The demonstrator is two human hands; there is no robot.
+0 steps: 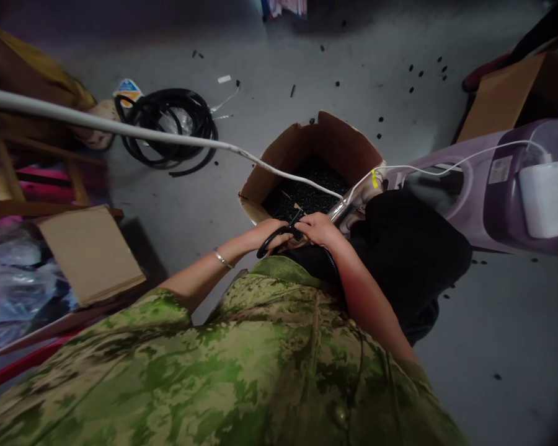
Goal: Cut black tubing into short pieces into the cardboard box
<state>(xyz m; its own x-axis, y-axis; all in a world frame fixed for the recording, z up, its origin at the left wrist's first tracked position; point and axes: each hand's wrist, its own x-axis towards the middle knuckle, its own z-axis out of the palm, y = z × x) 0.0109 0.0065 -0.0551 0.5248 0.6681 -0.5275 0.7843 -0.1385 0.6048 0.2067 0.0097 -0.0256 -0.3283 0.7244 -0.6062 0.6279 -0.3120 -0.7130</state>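
My left hand (268, 234) is closed around the black handles of a pair of scissors (279, 234), a bangle on its wrist. My right hand (320, 229) is closed too, pinching something small and dark at the scissor blades that I cannot make out. Both hands hover over the near edge of an open cardboard box (307, 145) filled with small black cut pieces (307, 189). A white cable (121, 127) runs from the far left across the box towards my hands.
A coil of black tubing (172, 127) lies on the grey floor at the left. Black bits are scattered over the floor. A purple plastic unit with a white adapter (546, 198) stands at right. Cardboard sheets (90, 251) and clutter fill the left side.
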